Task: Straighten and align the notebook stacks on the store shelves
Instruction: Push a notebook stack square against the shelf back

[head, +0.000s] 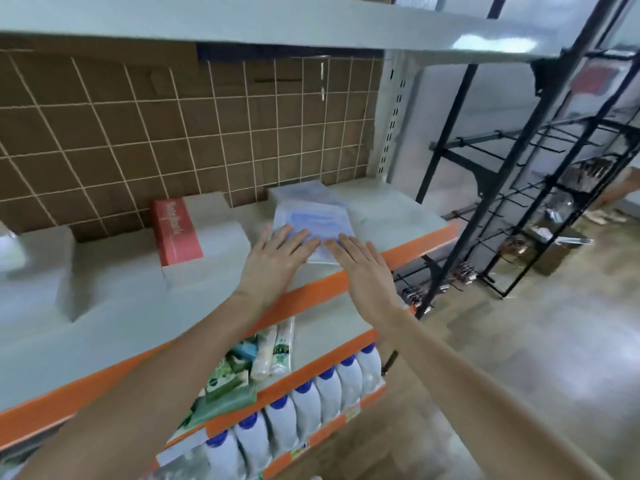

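A stack of pale blue notebooks (313, 211) in clear wrap lies on the grey shelf (398, 216) near its orange front edge. My left hand (273, 256) lies flat with straight fingers on the stack's near left corner. My right hand (363, 265) lies flat beside it, fingertips on the stack's near edge. A red notebook stack (175, 232) sits further left on the same shelf, angled, with nothing touching it. Grey wrapped stacks (38, 268) fill the shelf's left part.
A brown panel with a white wire grid (173, 133) backs the shelf, and another grey shelf (277, 32) hangs above. Lower shelves hold green packs (225, 382) and white bottles with blue caps (311, 400). A black wire rack (540, 202) stands to the right on the floor.
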A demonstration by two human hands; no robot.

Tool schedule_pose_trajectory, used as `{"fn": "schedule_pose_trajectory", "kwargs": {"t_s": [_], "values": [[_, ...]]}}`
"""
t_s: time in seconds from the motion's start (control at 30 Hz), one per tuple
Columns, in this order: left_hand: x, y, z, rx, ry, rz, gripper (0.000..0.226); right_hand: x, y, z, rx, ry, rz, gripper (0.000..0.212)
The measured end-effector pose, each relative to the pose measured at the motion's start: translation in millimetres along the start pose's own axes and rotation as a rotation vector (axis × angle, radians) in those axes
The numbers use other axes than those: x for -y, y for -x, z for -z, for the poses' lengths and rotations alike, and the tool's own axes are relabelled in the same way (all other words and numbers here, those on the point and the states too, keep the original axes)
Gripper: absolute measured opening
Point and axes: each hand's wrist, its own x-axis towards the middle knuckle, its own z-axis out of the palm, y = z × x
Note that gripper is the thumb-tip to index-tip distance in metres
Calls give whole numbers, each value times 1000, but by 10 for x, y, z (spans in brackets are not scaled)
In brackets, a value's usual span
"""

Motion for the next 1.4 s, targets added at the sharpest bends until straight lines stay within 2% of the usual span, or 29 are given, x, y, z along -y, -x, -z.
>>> {"fn": "schedule_pose_trajectory", "kwargs": {"t_s": [0.23, 0.3, 0.4, 0.43, 0.53, 0.63, 0.67, 0.77, 0.87, 0.97, 1.13, 1.27, 1.4], "values": [[14, -546, -602, 35, 23, 82, 45, -635, -724, -296, 140, 43, 73, 76], [42, -663, -732, 168, 55, 144, 51, -766, -869, -366, 174, 37, 89, 77], [82, -759, -942, 532, 131, 213, 58, -971, -1071, -457, 226, 31, 126, 75], [89, -769, -990, 555, 146, 235, 57, -1041, -1131, -485, 242, 12, 134, 76], [52, -764, -1061, 527, 161, 341, 56, -1248, -1315, -574, 277, -54, 162, 77], [-4, -753, -1047, 520, 244, 516, 73, -1435, -1455, -671, 323, -81, 230, 60], [-27, -744, -1062, 511, 261, 574, 67, -1499, -1487, -698, 341, -90, 248, 56], [-134, -718, -1104, 398, 297, 690, 49, -1692, -1542, -765, 374, -181, 293, 57], [-272, -727, -1053, 256, 401, 771, 67, -1771, -1554, -814, 369, -292, 330, 57], [-345, -752, -1017, 138, 403, 775, 73, -1789, -1562, -855, 348, -358, 346, 51], [-354, -716, -970, 141, 280, 750, 68, -1729, -1542, -879, 296, -419, 366, 48], [-348, -710, -981, 136, 247, 765, 47, -1701, -1520, -903, 206, -432, 315, 49], [-341, -708, -1007, 95, 174, 719, 41, -1730, -1518, -908, 134, -453, 200, 55]]}}
